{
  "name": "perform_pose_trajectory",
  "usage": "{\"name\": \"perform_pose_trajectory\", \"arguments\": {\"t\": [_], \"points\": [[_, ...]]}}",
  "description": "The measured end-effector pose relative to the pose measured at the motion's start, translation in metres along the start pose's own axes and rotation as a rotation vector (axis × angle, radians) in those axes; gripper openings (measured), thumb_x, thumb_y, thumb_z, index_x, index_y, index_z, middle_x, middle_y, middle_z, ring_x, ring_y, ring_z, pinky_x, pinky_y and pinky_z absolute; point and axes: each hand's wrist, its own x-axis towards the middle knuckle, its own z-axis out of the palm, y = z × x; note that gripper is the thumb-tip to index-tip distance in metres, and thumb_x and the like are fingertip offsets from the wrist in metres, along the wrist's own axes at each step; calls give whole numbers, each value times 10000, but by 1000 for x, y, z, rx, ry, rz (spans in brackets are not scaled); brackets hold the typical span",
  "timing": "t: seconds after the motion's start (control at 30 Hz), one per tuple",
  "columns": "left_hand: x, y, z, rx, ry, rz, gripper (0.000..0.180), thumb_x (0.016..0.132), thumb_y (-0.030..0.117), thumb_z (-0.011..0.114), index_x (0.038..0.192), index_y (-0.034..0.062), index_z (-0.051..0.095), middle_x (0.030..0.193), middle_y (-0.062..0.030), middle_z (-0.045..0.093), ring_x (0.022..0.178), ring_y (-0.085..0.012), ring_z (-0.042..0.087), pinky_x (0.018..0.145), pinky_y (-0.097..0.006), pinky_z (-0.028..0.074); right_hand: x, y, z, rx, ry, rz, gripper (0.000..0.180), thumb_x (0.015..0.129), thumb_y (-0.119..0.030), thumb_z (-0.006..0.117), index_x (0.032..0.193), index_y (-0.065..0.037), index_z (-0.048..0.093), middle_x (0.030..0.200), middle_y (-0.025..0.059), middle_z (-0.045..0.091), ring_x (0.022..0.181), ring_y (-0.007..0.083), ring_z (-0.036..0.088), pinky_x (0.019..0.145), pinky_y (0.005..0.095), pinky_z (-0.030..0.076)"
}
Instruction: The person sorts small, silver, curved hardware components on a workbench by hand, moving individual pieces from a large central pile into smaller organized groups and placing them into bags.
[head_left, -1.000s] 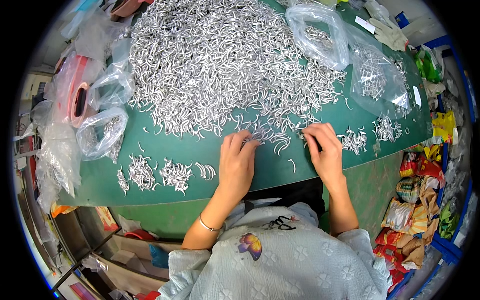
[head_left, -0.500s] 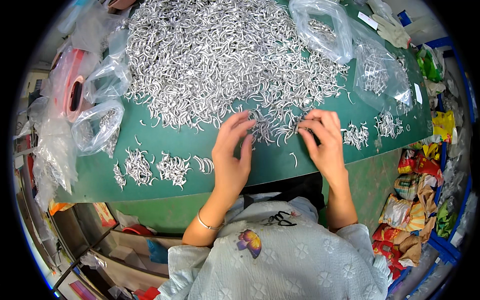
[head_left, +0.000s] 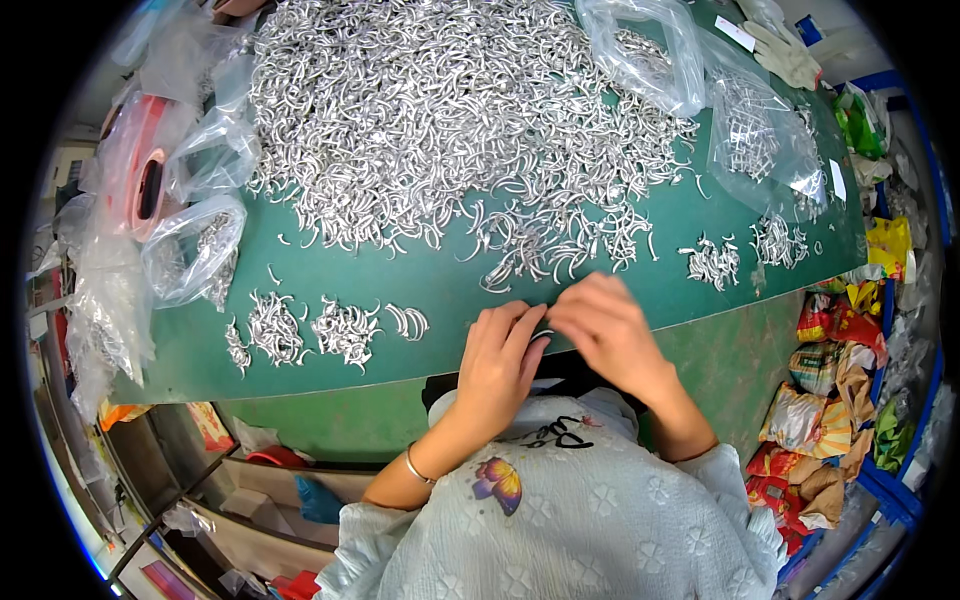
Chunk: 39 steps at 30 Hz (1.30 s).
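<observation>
My two hands meet just over the near edge of the green table. In my left hand (head_left: 500, 350), thumb and fingers pinch a small curved silver metal piece (head_left: 542, 333). My right hand (head_left: 605, 330) is blurred, with its curled fingers closed against the left fingertips; what they hold, if anything, is hidden. Just beyond the hands lies a loose spread of similar curved pieces (head_left: 535, 240), joined to a large heap of them (head_left: 430, 110). Left of my left hand, a few pieces lie side by side in a short row (head_left: 407, 322).
Small piles stand at the left, one (head_left: 345, 330) beside another (head_left: 274, 327), and two more at the right (head_left: 713, 262) (head_left: 779, 242). Clear plastic bags (head_left: 195, 255) line the left edge; another bag with pieces (head_left: 750, 135) and a glove (head_left: 785, 57) lie at the right.
Both hands have drawn back from the loose pieces toward my body and come together. Some loose pieces have been spread out to the right, and a curved piece now shows in my left fingers.
</observation>
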Motion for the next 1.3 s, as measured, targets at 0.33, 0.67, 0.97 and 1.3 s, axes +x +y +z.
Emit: {"name": "perform_pose_trajectory", "arguments": {"t": [0.33,0.67,0.97,1.3], "points": [[-2,-10,6,32,46,93,187,764,-41,699,934,15,643,943,-96,575,835,-288,542,736,-382,420,12,28,-16,-454,218,89,119,769,-47,723,861,-63,649,983,41,596,937,258,543,820,387,373],[2,-11,15,3,50,170,221,747,-35,705,951,30,651,942,-79,580,822,-262,541,704,-363,403,6,24,-18,-463,358,196,186,763,-54,737,937,-69,672,1005,51,601,943,262,541,814,385,370],[2,-8,14,11,43,141,240,757,-13,717,984,35,657,947,-79,574,819,-261,537,710,-364,398,4,16,-2,-330,107,66,178,741,-61,756,900,-77,676,1049,40,580,957,256,521,808,392,369],[0,-12,13,47,52,156,199,769,-9,707,955,39,653,918,-79,567,800,-262,526,695,-372,372,7,27,-13,-452,135,123,191,766,-54,727,939,-68,647,1032,46,593,962,259,526,828,389,370]]}}
